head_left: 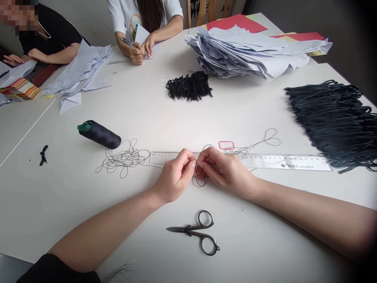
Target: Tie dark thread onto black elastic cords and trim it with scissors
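My left hand (178, 175) and my right hand (225, 171) meet over a clear plastic ruler (265, 162), thumbs and forefingers pinched together on dark thread. A small loop of that thread (200, 181) hangs below the fingertips; the pinched part itself is mostly hidden. To the left lies a tangle of thread (125, 158), and beside it a spool of black thread (101, 134) rests on its side. More loose thread (271, 137) curls behind my right hand, near a red paper-clip-like outline (226, 145). Small metal scissors (188, 230) lie partly open in front of my hands.
A large pile of black cords (332, 122) lies at the right, a smaller black bundle (188, 86) farther back. Stacked white paper (244, 55) stands behind. Two people sit across the white table (141, 106); one writes with a pen (127, 42). A black knotted scrap (43, 155) lies left.
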